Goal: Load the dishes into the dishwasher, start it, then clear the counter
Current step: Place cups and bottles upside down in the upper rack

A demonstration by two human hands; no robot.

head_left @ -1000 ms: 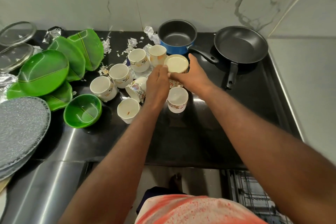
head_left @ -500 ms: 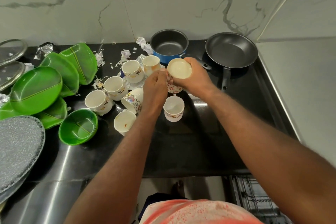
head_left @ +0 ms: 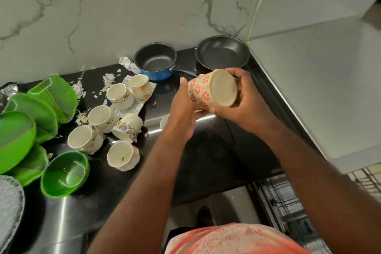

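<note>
- Here, seen from the head camera, a person holds a flower-patterned cup [head_left: 208, 91] in both hands above the black counter [head_left: 206, 161]. The cup is tipped on its side, with its mouth turned toward the camera.
- The right hand [head_left: 247, 105] grips the rim end, fingers curled around it.
- The left hand [head_left: 183, 113] takes the base end, fingers curled beneath it and thumb raised beside the patterned wall.
- To the left of the hands, six cream cups [head_left: 85, 139] crowd the counter. One painted cup is tilted over, and the two farthest back sit on a sheet of foil [head_left: 123, 109].
- The rim of another cup [head_left: 164, 122] shows just behind the left hand.
- Green plates [head_left: 41, 105] overlap at the left edge, with a green bowl [head_left: 65, 173] in front of them and torn paper scraps [head_left: 128, 64] scattered behind.
- Against the marble wall, a blue saucepan [head_left: 155, 61] and a dark frying pan [head_left: 222, 51] stand side by side.
- A dishwasher rack [head_left: 288, 202] shows below the counter edge at lower right.
</note>
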